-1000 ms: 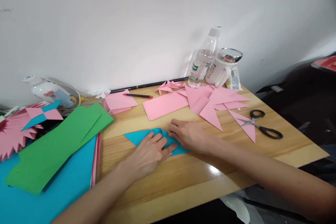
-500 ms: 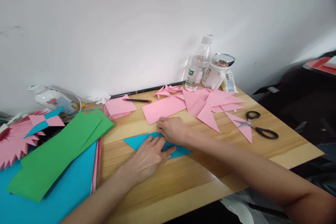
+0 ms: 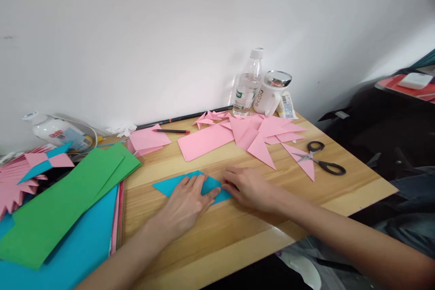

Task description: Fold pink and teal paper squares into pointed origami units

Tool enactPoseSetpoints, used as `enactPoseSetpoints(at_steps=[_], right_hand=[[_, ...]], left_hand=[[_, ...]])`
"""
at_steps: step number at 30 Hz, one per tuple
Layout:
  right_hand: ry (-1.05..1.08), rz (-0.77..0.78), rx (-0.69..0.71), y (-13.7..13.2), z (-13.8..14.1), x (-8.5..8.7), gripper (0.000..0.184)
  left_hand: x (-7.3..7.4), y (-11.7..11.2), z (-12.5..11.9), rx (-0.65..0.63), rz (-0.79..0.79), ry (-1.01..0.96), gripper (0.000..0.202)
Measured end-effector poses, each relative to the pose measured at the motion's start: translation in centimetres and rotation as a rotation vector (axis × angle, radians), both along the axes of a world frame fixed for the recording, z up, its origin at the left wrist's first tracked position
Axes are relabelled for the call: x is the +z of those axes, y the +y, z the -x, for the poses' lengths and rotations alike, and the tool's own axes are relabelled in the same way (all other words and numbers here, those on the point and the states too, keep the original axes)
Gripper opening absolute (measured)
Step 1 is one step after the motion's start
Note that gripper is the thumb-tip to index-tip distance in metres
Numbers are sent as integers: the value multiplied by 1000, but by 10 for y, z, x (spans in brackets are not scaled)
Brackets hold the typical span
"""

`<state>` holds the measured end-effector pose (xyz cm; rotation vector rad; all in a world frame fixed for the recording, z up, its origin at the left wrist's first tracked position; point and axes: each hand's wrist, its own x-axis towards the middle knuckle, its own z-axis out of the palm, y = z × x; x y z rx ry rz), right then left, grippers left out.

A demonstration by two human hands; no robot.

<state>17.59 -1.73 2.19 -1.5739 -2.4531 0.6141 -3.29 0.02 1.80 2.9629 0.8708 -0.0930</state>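
A sheet of blue paper (image 3: 166,186), folded into a triangle, lies flat on the wooden table. My left hand (image 3: 186,201) rests on its middle with the fingers stretched out, pressing it down and covering part of it. At the paper's right slope, my right hand (image 3: 246,186) has its thumb and fingers drawn together on the edge. Just behind the hands sits a pink paper rectangle (image 3: 205,142). Beyond it to the right, pink folded pieces (image 3: 260,133) lie in a loose pile.
Scissors (image 3: 319,159) lie at the right on a pink triangle. A water bottle (image 3: 247,84) and a lidded mug (image 3: 271,95) stand by the wall. A pencil (image 3: 171,131) lies on pink squares (image 3: 146,139). Green strips (image 3: 68,204) top a blue stack (image 3: 88,244) at left.
My right hand has moved from the triangle's top edge to the right and toward me, onto its right side. My left hand stays on the paper. The view has shifted slightly right.
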Motion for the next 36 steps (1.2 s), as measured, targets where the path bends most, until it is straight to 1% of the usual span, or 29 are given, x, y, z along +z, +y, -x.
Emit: enactPoseSetpoints(at_steps=[2,5,7,10,12,14,15,16,18,19,20,22,23,24,26,28,29,31,32,33,35,36], right_hand=[[-53,-15,3,-12,-8,-2,19],[-125,-36,-15,-25,-20,-5,23],[-168,-39,-35,-30,-27,-5,23],[-197,4,-45,-32,-32,0,19],[-201,1,-92,-29,-27,4,15],[-179,-34,-162,-25,-15,9,11],[-148,-36,-181,-24,-6,11,13],[-120,-18,-186,-23,3,13,18],[-83,69,-205,-21,20,17,32],[-75,111,-220,-21,27,19,34],[-70,146,-233,-21,31,20,32],[-72,173,-241,-20,30,20,17],[-65,163,-237,-19,25,20,8],[-46,144,-239,-19,17,19,4],[80,87,-274,-17,-8,15,8],[325,77,-404,-13,-41,13,13],[466,41,-496,-11,-58,12,17],[676,-91,-683,-7,-89,10,28],[728,-144,-764,-5,-102,9,35],[757,-168,-811,-3,-114,8,41],[727,-167,-858,2,-131,2,45],[667,-162,-877,3,-137,-1,45]], left_hand=[[1,-1,-1,29,-42,15,34],[2,-3,-3,86,-65,56,36],[3,-4,-5,87,-75,94,38],[3,-5,-7,99,-87,113,40],[2,-6,-7,124,-93,80,40],[-1,-7,-6,139,-94,44,41],[-2,-6,-5,142,-94,29,43],[-3,-5,-4,140,-98,8,44],[-4,0,1,124,-124,-92,43],[-4,4,5,106,-150,-185,40],[-2,8,9,88,-173,-306,34],[3,17,18,69,-237,-547,22],[6,21,22,86,-288,-684,17],[9,24,26,125,-349,-798,16],[13,28,30,236,-511,-949,25],[11,29,31,323,-623,-1014,34],[8,29,30,342,-639,-1019,38],[-1,32,26,340,-579,-969,42],[-7,34,23,315,-518,-899,43],[-14,36,21,273,-468,-816,43],[-26,43,20,234,-404,-642,43],[-32,46,20,229,-386,-576,43]])
